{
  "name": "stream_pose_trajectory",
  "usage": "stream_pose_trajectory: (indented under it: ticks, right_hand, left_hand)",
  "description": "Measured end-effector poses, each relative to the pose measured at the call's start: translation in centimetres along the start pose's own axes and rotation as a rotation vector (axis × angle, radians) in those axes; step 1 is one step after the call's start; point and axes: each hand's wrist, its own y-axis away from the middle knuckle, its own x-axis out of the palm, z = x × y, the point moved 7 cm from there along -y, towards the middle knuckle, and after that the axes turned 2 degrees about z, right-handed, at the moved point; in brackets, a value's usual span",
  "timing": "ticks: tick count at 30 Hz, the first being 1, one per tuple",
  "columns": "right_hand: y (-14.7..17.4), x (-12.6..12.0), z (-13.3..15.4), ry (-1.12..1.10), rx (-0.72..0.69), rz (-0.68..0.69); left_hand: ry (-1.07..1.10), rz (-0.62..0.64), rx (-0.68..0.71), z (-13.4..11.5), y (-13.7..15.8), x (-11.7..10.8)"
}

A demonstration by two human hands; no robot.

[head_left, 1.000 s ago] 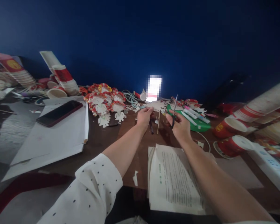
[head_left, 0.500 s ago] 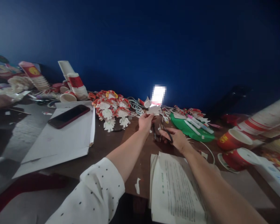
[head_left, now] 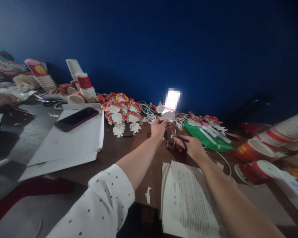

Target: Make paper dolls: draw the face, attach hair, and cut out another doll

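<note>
Between the thumb and fingers of my left hand (head_left: 159, 129) is a small piece of white paper (head_left: 168, 116), held up over the brown table. My right hand (head_left: 191, 147) grips a pair of scissors (head_left: 182, 142) by its dark handles, just to the right of the paper. The blades point away from me toward the paper; whether they touch it I cannot tell. Left of my hands lies a heap of paper-cut figures (head_left: 119, 115) with red and white frilled tops. To the right, several markers (head_left: 211, 132) rest on a green sheet (head_left: 193, 131).
A phone (head_left: 76, 119) lies on a white box (head_left: 62, 145) at left. Printed sheets (head_left: 188, 201) sit at the front edge. Paper cups (head_left: 254, 150) stand at right, stacked cups (head_left: 85, 87) at back left. Another person's hand (head_left: 1, 99) shows at far left.
The whole view has shifted slightly, so things appear a little further right. My hands keep the same hold on the paper and scissors. The other person's hand shows more clearly.
</note>
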Motion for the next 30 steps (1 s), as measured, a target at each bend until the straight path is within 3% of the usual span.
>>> stream_pose_trajectory:
  ticks: [30]
  right_hand:
    - [-0.06, -0.13, -0.02, 0.11, -0.054, -0.01]
  left_hand:
    - [0.032, 0.032, -0.005, 0.09, 0.24, 0.57]
